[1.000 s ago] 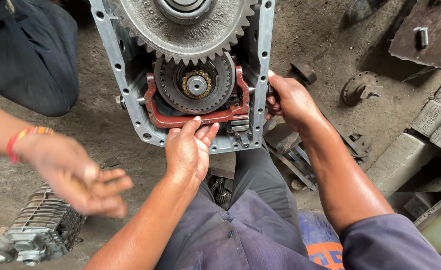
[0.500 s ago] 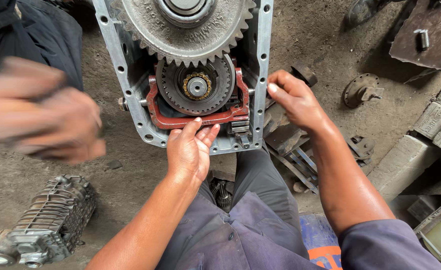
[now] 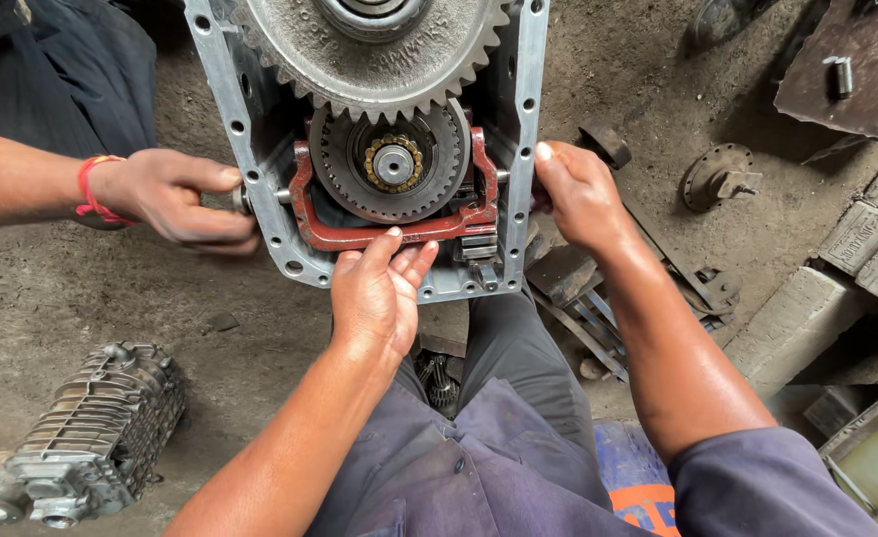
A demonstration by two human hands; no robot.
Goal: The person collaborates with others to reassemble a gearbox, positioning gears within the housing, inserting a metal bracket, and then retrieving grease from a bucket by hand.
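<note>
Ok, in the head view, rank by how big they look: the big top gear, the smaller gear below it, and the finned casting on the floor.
1. Big top gear, though cut off by the frame edge.
2. and 3. Smaller gear and finned casting: they look alike, and the casting lies nearer the camera, so I won't rank them.

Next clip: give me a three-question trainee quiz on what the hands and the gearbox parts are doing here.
1. True or false: the left hand touches the red fork.
2. Which side of the housing does the right hand grip?
3. The co-worker's hand wears: A) a glove B) a red wristband C) a watch.

Key: 1 true, fingertips on its lower bar. 2 The side on the wearer's right, at its edge. 3 B.
</note>
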